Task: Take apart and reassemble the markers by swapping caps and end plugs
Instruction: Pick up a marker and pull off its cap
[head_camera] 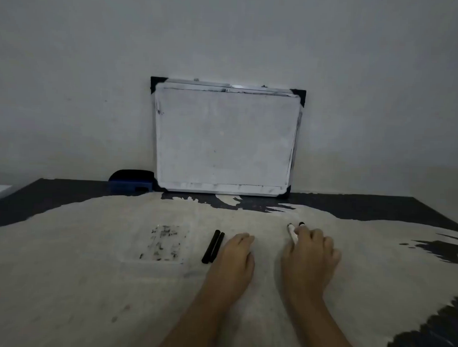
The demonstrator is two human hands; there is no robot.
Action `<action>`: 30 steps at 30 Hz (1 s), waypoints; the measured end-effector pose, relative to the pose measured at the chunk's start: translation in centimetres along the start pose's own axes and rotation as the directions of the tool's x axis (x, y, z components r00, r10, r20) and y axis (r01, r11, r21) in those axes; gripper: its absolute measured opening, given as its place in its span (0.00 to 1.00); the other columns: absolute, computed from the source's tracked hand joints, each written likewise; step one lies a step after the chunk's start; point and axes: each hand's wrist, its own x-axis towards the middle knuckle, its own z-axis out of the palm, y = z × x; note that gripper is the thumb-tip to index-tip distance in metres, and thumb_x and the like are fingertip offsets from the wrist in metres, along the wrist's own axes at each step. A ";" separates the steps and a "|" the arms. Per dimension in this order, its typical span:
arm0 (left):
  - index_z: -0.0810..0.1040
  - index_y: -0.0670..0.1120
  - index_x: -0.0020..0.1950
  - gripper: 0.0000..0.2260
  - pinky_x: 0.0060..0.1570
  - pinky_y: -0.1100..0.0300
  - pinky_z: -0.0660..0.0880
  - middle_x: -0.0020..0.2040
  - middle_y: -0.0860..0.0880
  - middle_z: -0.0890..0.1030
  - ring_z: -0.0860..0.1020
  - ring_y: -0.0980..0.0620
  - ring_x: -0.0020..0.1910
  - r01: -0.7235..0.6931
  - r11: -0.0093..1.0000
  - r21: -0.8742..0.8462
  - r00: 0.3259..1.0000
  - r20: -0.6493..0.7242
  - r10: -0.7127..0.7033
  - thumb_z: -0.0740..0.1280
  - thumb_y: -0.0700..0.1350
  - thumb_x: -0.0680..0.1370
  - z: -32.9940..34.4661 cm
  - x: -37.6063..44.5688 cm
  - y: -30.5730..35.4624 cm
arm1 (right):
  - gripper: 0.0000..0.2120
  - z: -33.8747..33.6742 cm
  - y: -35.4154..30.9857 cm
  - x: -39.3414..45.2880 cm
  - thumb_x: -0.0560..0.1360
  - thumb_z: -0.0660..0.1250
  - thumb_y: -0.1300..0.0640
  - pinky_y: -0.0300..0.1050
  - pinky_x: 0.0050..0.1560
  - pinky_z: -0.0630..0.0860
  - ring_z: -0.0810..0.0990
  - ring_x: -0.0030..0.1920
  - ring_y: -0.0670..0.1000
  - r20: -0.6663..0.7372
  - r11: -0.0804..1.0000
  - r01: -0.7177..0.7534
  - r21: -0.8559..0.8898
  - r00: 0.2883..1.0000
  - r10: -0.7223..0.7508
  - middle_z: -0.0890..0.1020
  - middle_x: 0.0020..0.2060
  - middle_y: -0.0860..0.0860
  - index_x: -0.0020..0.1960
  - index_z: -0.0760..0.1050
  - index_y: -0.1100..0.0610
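Worn tabletop [63, 284], dim light. Left hand [232, 259] flat, loosely open, holding nothing; two black caps [213, 246] just beside it. Right hand [310, 256] curled over two white marker barrels [292, 234]; grip unclear. Risk: uncapped barrels could roll or smear. Whiteboard [224, 136] beyond, against wall.

A single head-worn wide-angle camera looks forward and slightly down across the table [63, 284]. The wall fills the upper half of the frame, and the forearms enter close at the bottom edge.
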 end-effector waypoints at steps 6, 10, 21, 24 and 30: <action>0.66 0.44 0.69 0.18 0.63 0.73 0.53 0.70 0.48 0.70 0.66 0.55 0.69 -0.019 1.000 -0.013 1.000 0.005 0.019 0.56 0.41 0.79 -0.1 0.1 -0.1 | 0.12 -0.8 0.4 0.3 0.72 0.66 0.55 0.47 0.43 0.63 0.72 0.44 0.54 0.151 0.961 -0.084 -0.265 0.980 0.128 0.78 0.42 0.54 0.54 0.77 0.57; 0.68 0.44 0.69 0.17 0.63 0.73 0.54 0.69 0.48 0.71 0.68 0.55 0.68 -0.029 0.999 -0.014 0.999 -0.014 0.029 0.56 0.41 0.79 0.0 0.2 -0.3 | 0.12 -0.8 0.2 0.5 0.76 0.60 0.55 0.44 0.47 0.64 0.72 0.47 0.50 0.194 0.939 -0.023 -0.342 0.976 0.095 0.78 0.47 0.50 0.58 0.73 0.53; 0.60 0.49 0.72 0.22 0.59 0.69 0.67 0.65 0.53 0.69 0.71 0.58 0.60 0.018 0.966 -0.259 0.991 -0.122 -0.052 0.60 0.44 0.79 -0.5 0.2 0.1 | 0.11 -1.2 -0.4 0.4 0.75 0.60 0.59 0.47 0.49 0.65 0.73 0.49 0.53 0.264 0.968 0.006 -0.250 0.963 0.062 0.79 0.49 0.53 0.56 0.75 0.56; 0.61 0.53 0.71 0.22 0.51 0.72 0.72 0.63 0.55 0.70 0.74 0.62 0.55 0.076 0.827 -0.557 0.965 -0.169 -0.203 0.61 0.47 0.78 -1.3 0.6 0.4 | 0.06 -0.8 -0.8 0.4 0.76 0.61 0.60 0.42 0.46 0.66 0.72 0.45 0.50 0.219 0.991 0.078 0.111 0.971 -0.101 0.77 0.44 0.51 0.52 0.74 0.57; 0.69 0.51 0.67 0.23 0.52 0.64 0.78 0.62 0.49 0.77 0.79 0.52 0.57 0.019 0.339 -0.941 0.959 -0.078 -0.272 0.54 0.55 0.74 -2.1 1.2 0.2 | 0.14 -0.5 -1.7 -0.9 0.79 0.48 0.48 0.41 0.33 0.67 0.71 0.30 0.47 0.112 0.802 0.323 0.503 0.895 -0.431 0.72 0.28 0.45 0.43 0.69 0.50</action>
